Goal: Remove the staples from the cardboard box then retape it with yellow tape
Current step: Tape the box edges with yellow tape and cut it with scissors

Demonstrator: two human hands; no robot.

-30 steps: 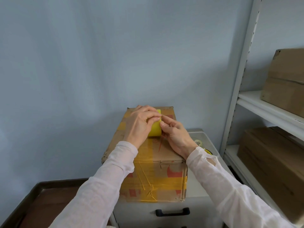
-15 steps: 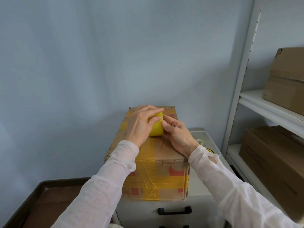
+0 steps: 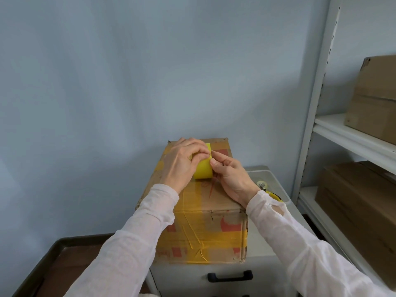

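My left hand [image 3: 182, 161] grips the yellow tape roll [image 3: 203, 171] atop the cardboard box [image 3: 205, 228]; my right hand [image 3: 232, 176] pinches at its edge. I'd steady the roll, nail up the end, then peel slowly.

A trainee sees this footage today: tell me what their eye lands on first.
The bright yellow tape roll at centre: the left hand grips it while the right hand pinches at its edge, over the cardboard box. That box, already striped with yellow tape, sits on a white drawer cabinet. Plain brown boxes sit on the shelves at right.
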